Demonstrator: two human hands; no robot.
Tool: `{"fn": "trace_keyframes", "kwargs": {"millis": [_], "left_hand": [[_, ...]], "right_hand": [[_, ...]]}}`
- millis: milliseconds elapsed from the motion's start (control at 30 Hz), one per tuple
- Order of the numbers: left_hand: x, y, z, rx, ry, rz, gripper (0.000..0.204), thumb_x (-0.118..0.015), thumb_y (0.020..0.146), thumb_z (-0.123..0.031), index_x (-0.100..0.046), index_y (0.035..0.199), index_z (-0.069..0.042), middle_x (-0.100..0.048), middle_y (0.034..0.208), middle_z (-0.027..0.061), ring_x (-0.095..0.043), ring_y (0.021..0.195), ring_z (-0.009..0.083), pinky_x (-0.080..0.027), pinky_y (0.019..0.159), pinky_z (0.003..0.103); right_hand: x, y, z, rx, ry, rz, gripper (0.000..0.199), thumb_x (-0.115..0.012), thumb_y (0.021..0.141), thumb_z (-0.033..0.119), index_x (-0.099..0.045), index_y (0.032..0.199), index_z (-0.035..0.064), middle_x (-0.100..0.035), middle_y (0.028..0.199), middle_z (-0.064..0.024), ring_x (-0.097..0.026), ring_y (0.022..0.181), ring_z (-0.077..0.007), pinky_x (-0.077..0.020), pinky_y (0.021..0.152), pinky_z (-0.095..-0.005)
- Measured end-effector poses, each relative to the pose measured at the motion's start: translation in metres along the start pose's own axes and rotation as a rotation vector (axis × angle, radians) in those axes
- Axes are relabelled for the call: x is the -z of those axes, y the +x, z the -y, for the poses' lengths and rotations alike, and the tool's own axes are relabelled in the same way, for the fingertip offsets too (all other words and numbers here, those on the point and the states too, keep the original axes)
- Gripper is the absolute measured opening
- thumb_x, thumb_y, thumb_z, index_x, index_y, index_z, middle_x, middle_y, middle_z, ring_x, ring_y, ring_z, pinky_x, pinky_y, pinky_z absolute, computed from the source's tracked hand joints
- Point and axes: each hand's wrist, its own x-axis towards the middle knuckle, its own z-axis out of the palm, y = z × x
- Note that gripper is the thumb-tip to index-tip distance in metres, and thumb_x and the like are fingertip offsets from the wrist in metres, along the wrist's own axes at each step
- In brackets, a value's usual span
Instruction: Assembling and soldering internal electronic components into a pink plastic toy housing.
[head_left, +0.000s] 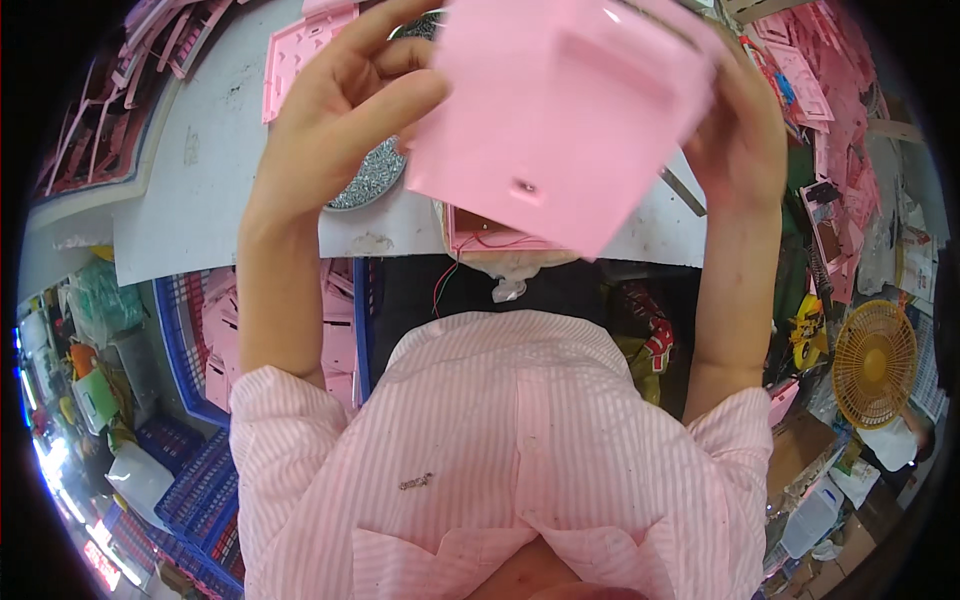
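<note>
A flat pink plastic panel is raised over the worktable, tilted and slightly blurred. It has a small oblong slot near its lower edge and a recessed strip toward its upper right. My left hand is at its left edge, thumb over the rim and fingers curled. On the other side, my right hand grips the right edge, its fingertips partly hidden behind the panel. Below the panel, an open pink case with red wires lies at the table's near edge. A round dish of small metal screws stands beside my left wrist.
Another pink part lies on the white table. A blue crate of pink parts stands below left. Pink pieces are heaped at the right, above a yellow fan. A thin metal tool lies by my right wrist.
</note>
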Motion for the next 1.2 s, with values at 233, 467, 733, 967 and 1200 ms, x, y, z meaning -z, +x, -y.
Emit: {"fn": "trace_keyframes", "kwargs": {"millis": [233,467,733,967,1200], "left_hand": [[-0.009,0.026,0.0,-0.368,0.051,-0.262,0.047,-0.058,0.101,-0.01,-0.045,0.144,0.004,-0.071,0.109,0.0134,-0.07,0.092,0.0164,-0.058,0.081,0.026],[-0.039,-0.032,0.059,-0.015,0.684,-0.047,0.082,-0.073,0.091,-0.029,-0.03,0.156,-0.003,-0.068,0.095,0.0074,-0.06,0.072,0.013,-0.049,0.066,0.026],[-0.032,-0.035,0.089,-0.078,0.707,-0.067,0.072,-0.074,0.088,-0.021,-0.04,0.148,-0.002,-0.06,0.072,0.0071,-0.055,0.055,0.0187,-0.047,0.055,0.031],[-0.039,-0.075,0.096,-0.045,0.953,-0.192,0.06,-0.075,0.088,-0.02,-0.053,0.138,0.004,-0.049,0.06,0.0039,-0.051,0.051,0.0181,-0.043,0.051,0.033],[-0.031,-0.077,0.096,0.022,0.882,-0.185,0.046,-0.075,0.089,-0.023,-0.065,0.129,-0.003,-0.049,0.058,0.006,-0.05,0.05,0.0195,-0.043,0.051,0.033]], "right_hand": [[-0.048,0.014,-0.014,0.019,-0.255,0.28,0.058,-0.064,0.098,0.013,-0.037,0.148,0.0023,-0.067,0.095,-0.0092,-0.064,0.072,-0.0147,-0.0518,0.054,-0.0248],[-0.018,-0.085,-0.058,0.01,-0.871,-0.141,0.053,-0.068,0.095,0.017,-0.047,0.142,0.0035,-0.051,0.059,-0.0001,-0.047,0.052,-0.0087,-0.0378,0.052,-0.0247],[-0.021,-0.091,-0.09,-0.05,-1.081,-0.065,0.045,-0.066,0.095,0.023,-0.053,0.136,0.0085,-0.06,0.058,-0.0094,-0.059,0.049,-0.0242,-0.0434,0.051,-0.0335],[-0.019,-0.081,-0.085,0.039,-1.472,0.193,0.049,-0.062,0.098,0.025,-0.053,0.145,0.017,-0.063,0.061,-0.0157,-0.063,0.055,-0.0326,-0.048,0.056,-0.0397],[-0.021,-0.066,-0.064,0.045,-1.683,0.441,0.048,-0.062,0.096,0.023,-0.053,0.143,0.0161,-0.06,0.054,-0.0126,-0.064,0.051,-0.0276,-0.0502,0.051,-0.0413]]}}
